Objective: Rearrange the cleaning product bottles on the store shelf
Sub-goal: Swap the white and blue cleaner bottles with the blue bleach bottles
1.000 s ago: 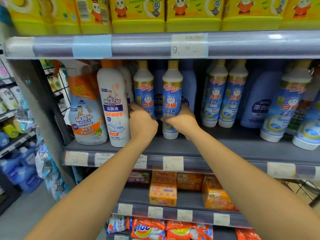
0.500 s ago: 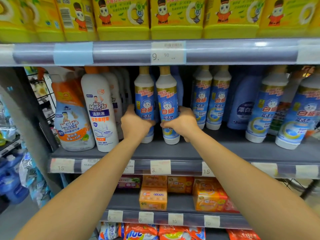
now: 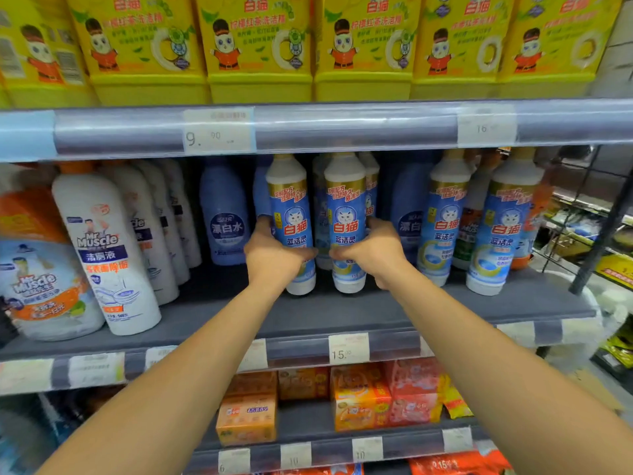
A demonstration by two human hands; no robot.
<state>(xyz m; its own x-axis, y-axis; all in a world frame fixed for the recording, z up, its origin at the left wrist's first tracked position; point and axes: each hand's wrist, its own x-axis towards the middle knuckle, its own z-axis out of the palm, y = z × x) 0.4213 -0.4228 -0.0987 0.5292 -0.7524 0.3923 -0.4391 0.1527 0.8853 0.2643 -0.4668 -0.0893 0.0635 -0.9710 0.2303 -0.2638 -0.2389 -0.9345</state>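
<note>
On the grey middle shelf [image 3: 376,310], two white-and-blue cat-label bottles stand upright side by side, bases on the shelf. Left hand [image 3: 274,255] wrapped around the lower half of the left cat-label bottle [image 3: 291,214], clamped on it. Right hand [image 3: 373,252] gripping the right cat-label bottle [image 3: 345,214] the same way; thumbs nearly meet between the two. More bottles sit behind them, count unclear. Pale blue bleach bottle [image 3: 224,214] stands just left, further back. White Mr Muscle bottle [image 3: 102,255] and an orange-and-white spray bottle [image 3: 37,269] at far left. Two more matching cat-label bottles [image 3: 445,221] to the right. Yellow detergent jugs [image 3: 260,46] line the shelf above.
</note>
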